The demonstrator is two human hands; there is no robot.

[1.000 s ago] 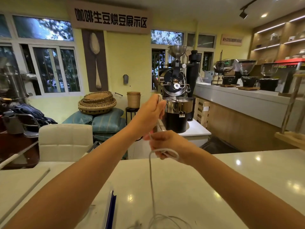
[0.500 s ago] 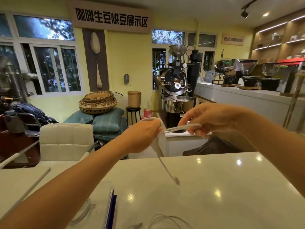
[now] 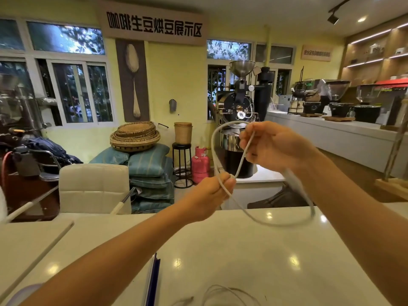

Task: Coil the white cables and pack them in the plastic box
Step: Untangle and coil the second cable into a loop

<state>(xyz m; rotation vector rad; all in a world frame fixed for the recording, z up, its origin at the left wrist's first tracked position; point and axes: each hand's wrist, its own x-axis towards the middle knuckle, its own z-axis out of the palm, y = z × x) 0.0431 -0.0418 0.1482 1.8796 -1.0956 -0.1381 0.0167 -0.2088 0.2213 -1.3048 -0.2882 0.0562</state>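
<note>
Both hands were closed on the white cable (image 3: 223, 129), held between them above the worktop (image 3: 242, 250): left hand (image 3: 212, 193) pinching the gathered turns, right hand (image 3: 271, 146) guiding a loop. Cable judged light, limp, springy; best gripped at the crossing.

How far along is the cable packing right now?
Nothing looks packed yet. In hand: the left hand and right hand hold one white cable above the counter, a loop formed between them. Left: finish this coil, then coil the loose cable at the near edge and box both.
</note>
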